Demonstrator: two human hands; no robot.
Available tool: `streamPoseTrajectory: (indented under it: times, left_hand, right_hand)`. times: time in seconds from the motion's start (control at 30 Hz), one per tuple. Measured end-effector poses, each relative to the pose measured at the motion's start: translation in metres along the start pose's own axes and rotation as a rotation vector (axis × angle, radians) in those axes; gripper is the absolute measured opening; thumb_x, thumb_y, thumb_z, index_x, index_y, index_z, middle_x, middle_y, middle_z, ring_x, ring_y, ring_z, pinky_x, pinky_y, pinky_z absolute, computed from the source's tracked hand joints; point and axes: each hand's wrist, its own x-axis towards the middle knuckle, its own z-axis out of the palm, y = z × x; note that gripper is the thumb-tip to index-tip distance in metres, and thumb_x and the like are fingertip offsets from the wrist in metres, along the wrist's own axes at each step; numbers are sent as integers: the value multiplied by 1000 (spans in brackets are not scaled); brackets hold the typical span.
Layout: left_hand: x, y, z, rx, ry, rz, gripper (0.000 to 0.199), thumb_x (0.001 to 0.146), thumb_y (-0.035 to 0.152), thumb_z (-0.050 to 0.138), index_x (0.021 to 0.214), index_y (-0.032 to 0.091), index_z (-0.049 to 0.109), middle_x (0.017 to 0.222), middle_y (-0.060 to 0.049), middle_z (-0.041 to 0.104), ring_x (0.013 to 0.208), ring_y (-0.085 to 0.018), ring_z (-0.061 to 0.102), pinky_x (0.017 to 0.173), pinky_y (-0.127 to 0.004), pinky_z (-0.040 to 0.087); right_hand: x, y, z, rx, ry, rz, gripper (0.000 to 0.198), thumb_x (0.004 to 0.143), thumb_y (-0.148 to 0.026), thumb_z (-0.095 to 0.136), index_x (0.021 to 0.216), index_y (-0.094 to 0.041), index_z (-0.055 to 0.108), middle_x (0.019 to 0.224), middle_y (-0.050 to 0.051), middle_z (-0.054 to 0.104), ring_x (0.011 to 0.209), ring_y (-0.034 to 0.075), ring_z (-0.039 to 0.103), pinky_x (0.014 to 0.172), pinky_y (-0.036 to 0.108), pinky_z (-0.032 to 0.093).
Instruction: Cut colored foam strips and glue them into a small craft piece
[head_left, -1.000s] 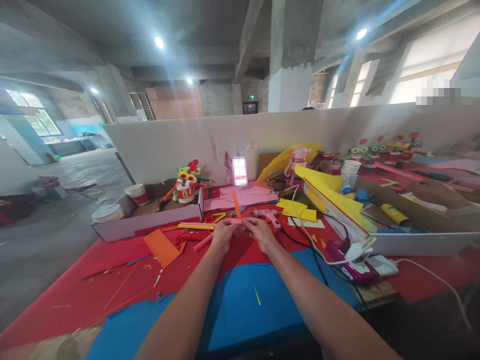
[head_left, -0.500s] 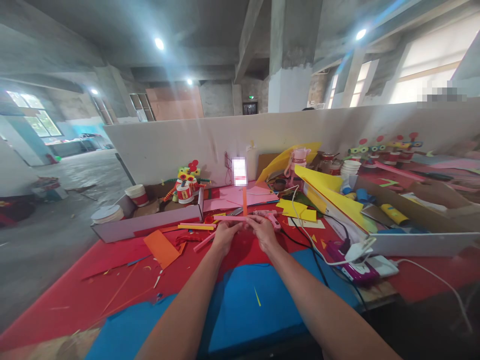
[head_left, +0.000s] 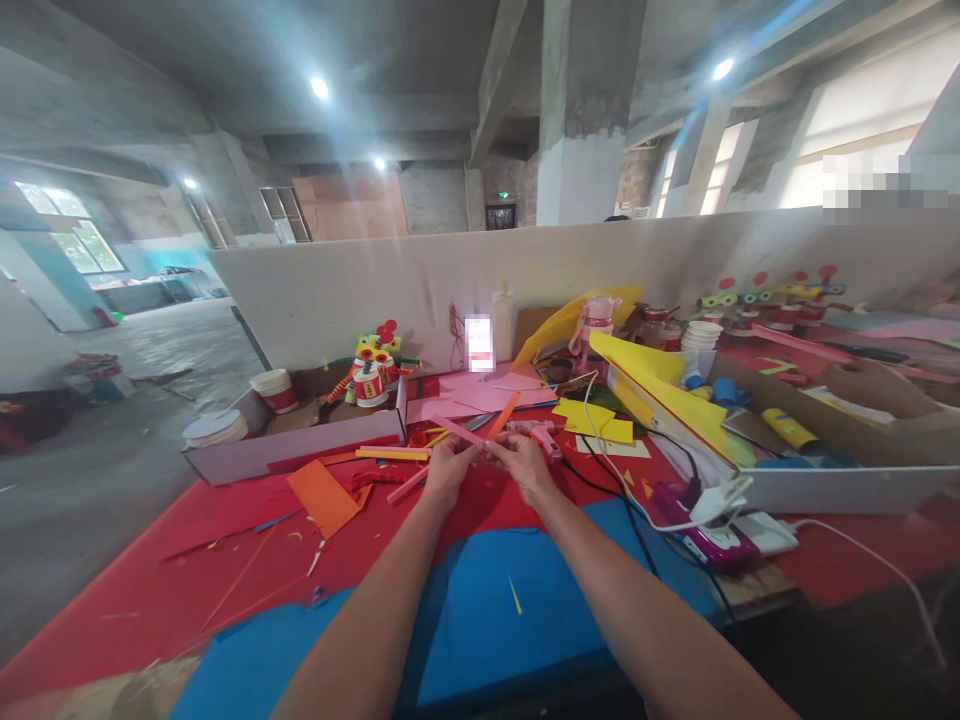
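Both my hands meet over the red table covering, fingertips pinched close together. My left hand [head_left: 451, 468] is closed on a pink paper strip [head_left: 456, 429], which points up and to the left. My right hand [head_left: 523, 462] is closed where an orange paper strip [head_left: 503, 416] meets the pink one; this strip points up and to the right. The fingers hide the joint between the two strips. Just beyond my right hand lies a pink glue gun [head_left: 541, 434]. More strips, a yellow one [head_left: 393, 453] and a pink one [head_left: 409, 484], lie left of my left hand.
A paper-cup robot figure [head_left: 373, 370] stands in a low box [head_left: 300, 445] at back left. Orange card [head_left: 324, 497] lies left, yellow card [head_left: 596, 420] right. Cables run to a purple power strip [head_left: 712, 535]. Blue cloth [head_left: 517, 600] covers the front edge.
The orange strip has swung from upright to leaning right. The pink strip has tilted from nearly level to pointing up left. Both hands remain pinched together in about the same place.
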Motion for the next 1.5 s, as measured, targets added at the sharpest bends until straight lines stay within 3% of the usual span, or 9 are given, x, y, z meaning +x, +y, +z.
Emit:
streamPoseTrajectory:
  times: [0.1,0.53,1.03,1.2,1.5]
  left_hand:
    - [1,-1,-1,19,8,-6,26,58,36,80,61,14,65,56,-2,61,52,-12,51,55,-24,38]
    - [1,1,-2,-50,7,-21,30,57,38,81,59,14,63,54,-1,59,51,-10,48,54,-24,36]
    - [2,-5,-3,24,0,-12,32,57,41,82,62,14,65,57,-2,63,53,-12,53,53,-24,37]
    - [3,-6,-3,-28,-82,-18,32,58,42,80,66,13,68,60,-4,65,52,-12,52,53,-24,38]
    - [3,2,-6,-75,35,-22,35,56,42,82,55,13,63,49,0,55,48,-9,46,51,-23,34]
  right_hand:
    - [0,0,1,69,-21,59,36,47,-39,87,67,-17,66,64,0,65,61,14,62,65,30,53]
    - [-4,-3,5,174,16,81,40,40,-38,90,62,-16,65,61,-1,65,59,12,62,68,29,56]
    - [-5,-5,4,109,-39,75,37,46,-38,87,66,-16,65,62,0,66,61,14,64,67,29,56]
    - [-2,-2,0,64,-18,18,40,46,-42,87,65,-16,63,59,-1,65,58,13,62,66,30,55]
    - [0,0,0,-38,-42,6,37,48,-40,86,65,-17,62,57,-2,65,56,15,63,63,29,55]
